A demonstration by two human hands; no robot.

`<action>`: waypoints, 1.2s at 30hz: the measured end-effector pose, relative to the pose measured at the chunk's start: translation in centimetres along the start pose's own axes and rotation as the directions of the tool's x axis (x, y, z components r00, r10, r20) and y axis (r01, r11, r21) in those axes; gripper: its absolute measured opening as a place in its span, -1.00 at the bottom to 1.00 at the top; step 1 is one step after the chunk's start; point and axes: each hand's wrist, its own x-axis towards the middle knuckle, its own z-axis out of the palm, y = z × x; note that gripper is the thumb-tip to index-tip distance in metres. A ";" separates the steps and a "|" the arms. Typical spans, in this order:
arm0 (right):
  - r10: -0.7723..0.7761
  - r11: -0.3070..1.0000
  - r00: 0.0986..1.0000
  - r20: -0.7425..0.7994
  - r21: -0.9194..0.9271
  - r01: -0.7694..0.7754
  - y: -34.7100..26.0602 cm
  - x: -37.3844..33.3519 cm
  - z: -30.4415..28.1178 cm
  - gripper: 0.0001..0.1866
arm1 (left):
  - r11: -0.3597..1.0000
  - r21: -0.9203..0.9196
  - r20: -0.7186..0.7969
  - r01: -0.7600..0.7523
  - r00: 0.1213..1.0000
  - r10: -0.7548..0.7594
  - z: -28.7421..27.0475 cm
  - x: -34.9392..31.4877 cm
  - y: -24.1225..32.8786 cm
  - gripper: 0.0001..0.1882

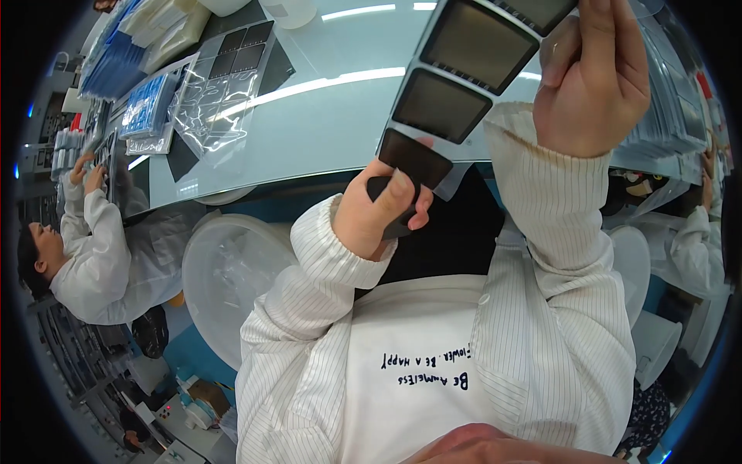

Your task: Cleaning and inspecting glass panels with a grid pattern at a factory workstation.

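Observation:
A long clear strip of dark rectangular panels [442, 106] slants across the upper middle, above the table's near edge. My left hand [371, 213] is closed at its lower end, with the thumb over the bottom panel. In the same palm sits a smooth black piece [402, 223] whose kind I cannot make out, partly covered by the fingers. My right hand [591, 89] is raised at the upper right, fingers pinched together at the strip's upper end. That end runs out of the picture, so the exact grip is partly hidden.
Left on the glass-topped table [325, 127] lie a clear sheet with dark panels [241, 58], blue packets [147, 108] and stacked plastic sheets [158, 31]. More clear sheets [665, 100] are piled right. A white bin [232, 278] stands below. A co-worker [93, 255] works far left.

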 end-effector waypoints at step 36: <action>-0.354 0.392 0.701 0.619 -0.582 0.712 -0.7 1.2 -2.3 -0.69 | 0.965 -0.241 0.139 0.106 0.988 -0.073 -5.7 -3.8 -5.7 -0.60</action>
